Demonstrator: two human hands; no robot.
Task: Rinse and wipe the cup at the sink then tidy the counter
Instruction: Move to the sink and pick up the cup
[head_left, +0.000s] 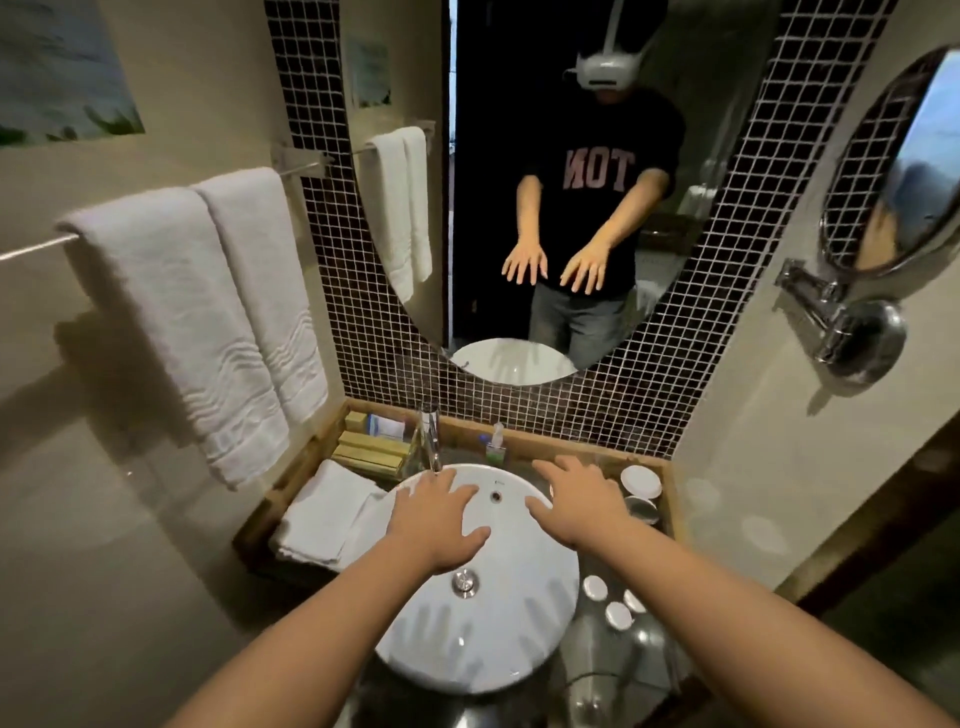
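Observation:
A round white sink basin (519, 644) sits on a dark counter, with a metal drain plug (465, 581) in its middle and a chrome tap (430, 439) behind it. My left hand (434, 522) hovers palm down over the basin's left half, fingers spread and empty. Spread the same way, my right hand (582, 501) is over the basin's far right rim and holds nothing. To the right of that hand, at the counter's back, stand a white-lidded cup (641, 480) and a second cup (642, 510) beside it.
Folded white cloths (324, 514) and small boxes (371, 451) lie left of the basin. Small white-capped bottles (608, 600) stand at its right, a pump bottle (496, 441) behind. Towels (187, 322) hang on the left wall. A mirror (545, 182) faces me; a swivel mirror (893, 171) juts from the right wall.

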